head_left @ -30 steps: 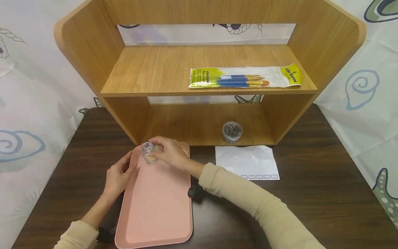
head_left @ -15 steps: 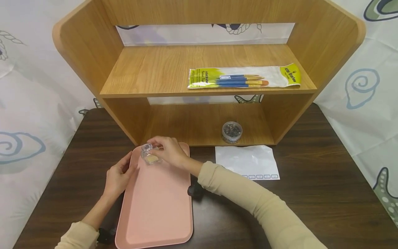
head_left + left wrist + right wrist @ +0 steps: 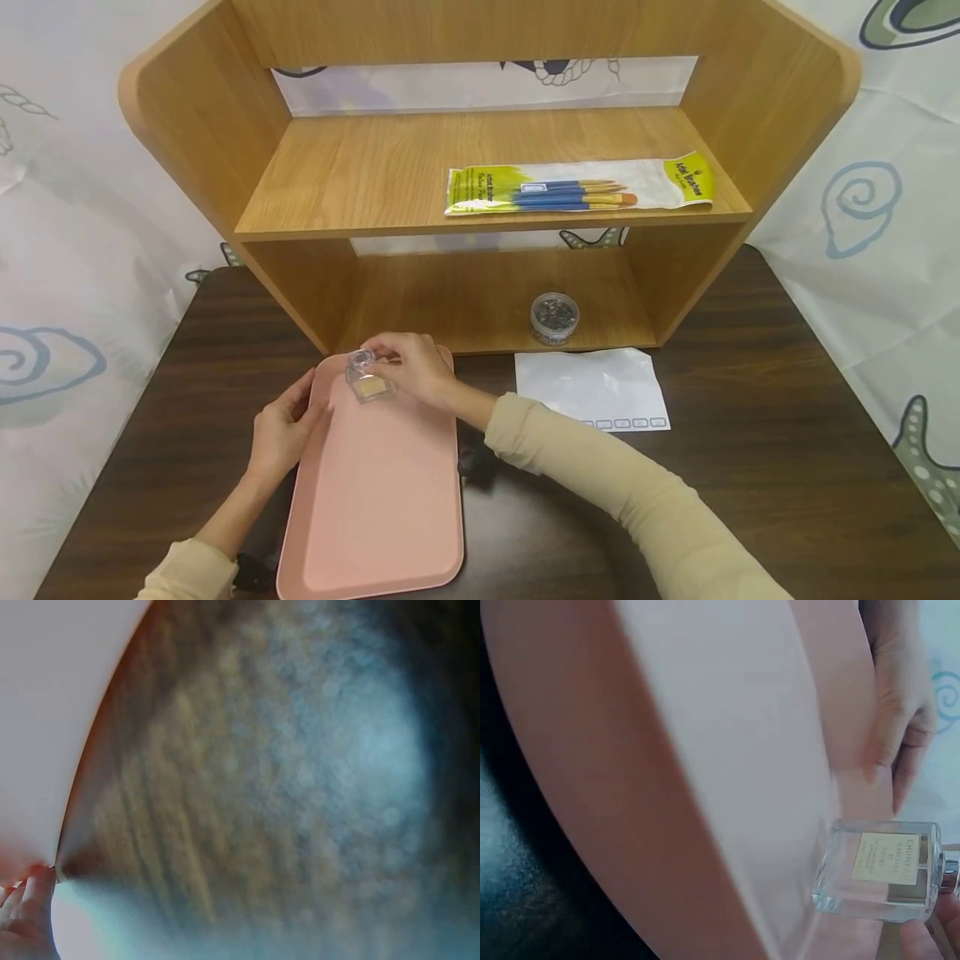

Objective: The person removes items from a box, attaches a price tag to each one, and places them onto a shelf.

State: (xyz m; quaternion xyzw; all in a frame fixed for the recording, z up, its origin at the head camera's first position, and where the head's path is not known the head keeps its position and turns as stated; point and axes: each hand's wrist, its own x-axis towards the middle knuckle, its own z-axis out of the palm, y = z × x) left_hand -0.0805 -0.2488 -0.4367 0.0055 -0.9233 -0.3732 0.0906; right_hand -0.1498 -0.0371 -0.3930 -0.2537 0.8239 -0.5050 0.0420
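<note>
Your right grip point(image 3: 412, 367) pinches the glass bottle point(image 3: 372, 388) at its left, cap point(image 3: 362, 358) end away from you, at the far end of the pink tray point(image 3: 382, 508) (your left grip point(image 3: 283, 429) holds the near-left rim).

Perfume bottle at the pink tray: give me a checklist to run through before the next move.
1. Perfume bottle gripped: ok, the right hand holds it near its top.
2. Label visible: ok, in the right wrist view.
3. Pink tray held: ok, left hand at its left rim.
4. Bottle's base flat on the tray: cannot tell.
5. Round clear jar away from both hands: ok, on the lower shelf.
</note>
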